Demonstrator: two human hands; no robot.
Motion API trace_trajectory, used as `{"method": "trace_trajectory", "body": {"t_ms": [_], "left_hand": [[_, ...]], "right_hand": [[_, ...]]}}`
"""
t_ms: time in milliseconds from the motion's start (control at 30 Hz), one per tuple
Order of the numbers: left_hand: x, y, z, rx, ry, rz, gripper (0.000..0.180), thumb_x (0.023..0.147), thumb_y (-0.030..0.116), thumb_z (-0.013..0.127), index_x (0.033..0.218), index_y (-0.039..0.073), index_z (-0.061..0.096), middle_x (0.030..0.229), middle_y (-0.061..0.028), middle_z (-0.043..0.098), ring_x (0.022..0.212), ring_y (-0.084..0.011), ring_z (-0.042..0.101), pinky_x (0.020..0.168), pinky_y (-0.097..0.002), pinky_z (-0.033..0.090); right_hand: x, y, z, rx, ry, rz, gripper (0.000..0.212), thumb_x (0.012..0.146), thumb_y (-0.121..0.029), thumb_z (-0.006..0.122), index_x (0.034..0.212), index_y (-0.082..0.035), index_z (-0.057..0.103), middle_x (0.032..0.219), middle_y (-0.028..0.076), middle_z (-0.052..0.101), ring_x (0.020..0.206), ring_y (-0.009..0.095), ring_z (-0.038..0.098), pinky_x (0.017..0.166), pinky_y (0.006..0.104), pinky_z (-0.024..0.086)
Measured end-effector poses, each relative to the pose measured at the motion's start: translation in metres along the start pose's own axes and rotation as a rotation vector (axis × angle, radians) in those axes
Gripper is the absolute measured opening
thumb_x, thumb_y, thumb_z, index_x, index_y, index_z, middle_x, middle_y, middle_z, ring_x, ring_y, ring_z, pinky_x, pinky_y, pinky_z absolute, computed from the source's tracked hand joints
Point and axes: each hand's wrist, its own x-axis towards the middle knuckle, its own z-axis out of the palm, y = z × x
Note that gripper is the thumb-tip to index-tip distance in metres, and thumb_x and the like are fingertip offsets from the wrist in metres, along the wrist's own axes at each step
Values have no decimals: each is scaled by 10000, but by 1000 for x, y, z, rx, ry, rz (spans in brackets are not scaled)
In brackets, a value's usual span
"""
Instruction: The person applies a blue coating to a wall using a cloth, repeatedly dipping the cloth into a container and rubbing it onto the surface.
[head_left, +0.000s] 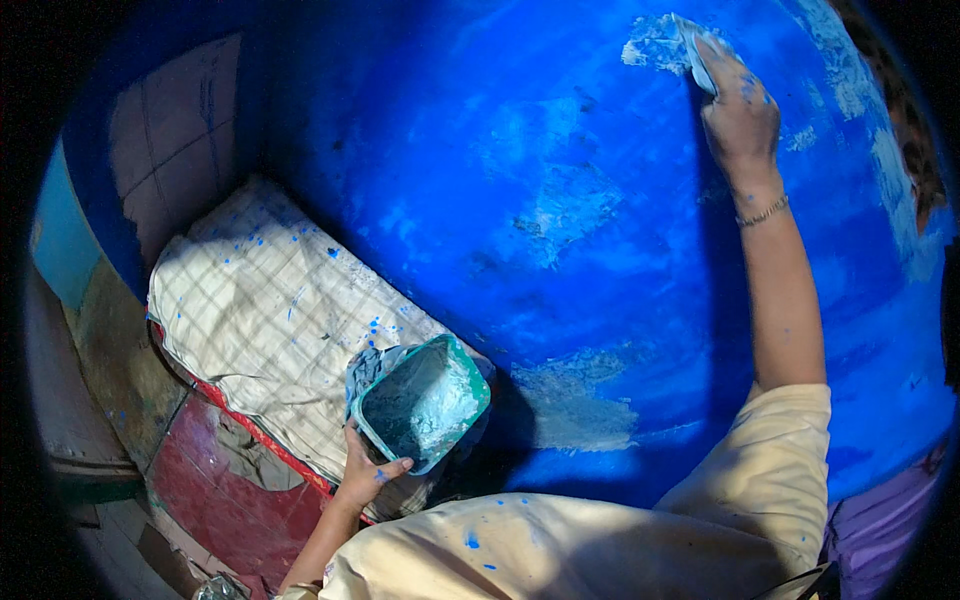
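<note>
Tub point(462, 352) sits at the lower centre of my feed, its mouth toward the camera, and I would watch it first. My left hand point(368, 475) is clamped on its near corner, thumb by the rim, other fingers mostly hidden. If that one-sided grip slipped, the pale paste point(440, 400) could spill onto the checked sheet point(270, 290) beside it; I cannot tell whether the sheet bears any weight.

My right hand point(742, 115), well apart at the upper right of the frame, grips a thin scraper point(697, 60) at the blue wall point(640, 270), by the edge of a rough pale patch point(648, 50). Too steep a blade angle, I judge, could gouge that patch, and with the arm stretched so far, uneven pressure could leave ridges.
</note>
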Motion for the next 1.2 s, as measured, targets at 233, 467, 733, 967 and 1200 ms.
{"method": "trace_trajectory", "body": {"t_ms": [233, 467, 733, 967, 1200], "left_hand": [[4, -4, -3, -88, -42, 0, 1082, 551, 73, 827, 1372, 34, 124, 1347, -155, 353, 1266, -258, 338, 1077, -356, 233], [1, -6, -3, -40, -24, 1, 1109, 560, 84, 835, 1381, 20, 92, 1354, -163, 346, 1273, -265, 330, 1079, -354, 234], [5, -4, -2, -74, -86, 22, 1110, 557, 126, 854, 1373, 16, 108, 1347, -165, 346, 1269, -264, 329, 1079, -358, 231], [6, -7, -10, -53, -100, 21, 1110, 559, 132, 860, 1377, 30, 116, 1348, -155, 346, 1270, -258, 330, 1079, -360, 236], [4, -2, -7, -9, -103, 17, 1110, 562, 97, 855, 1378, 22, 105, 1361, -151, 332, 1277, -256, 322, 1081, -360, 232]], "right_hand": [[-38, -25, 27, -493, -240, -256, 419, 756, -46, 520, 1167, -1, 587, 1164, 178, 611, 1061, 307, 597, 972, 390, 434], [-4, -11, -16, 15, -393, -118, 236, 800, -79, 508, 971, 22, 634, 871, 190, 668, 857, 313, 662, 721, 422, 531], [9, -9, 31, -381, -296, 61, 277, 848, -89, 449, 1082, -37, 586, 997, 177, 628, 964, 331, 615, 832, 441, 502], [-1, -96, -7, 325, -605, 97, 257, 739, -58, 517, 945, 12, 655, 868, 255, 643, 848, 392, 630, 802, 452, 504], [50, -1, 17, -106, -277, 312, 237, 833, -141, 486, 973, -7, 622, 837, 217, 648, 787, 363, 644, 703, 436, 526]]}}
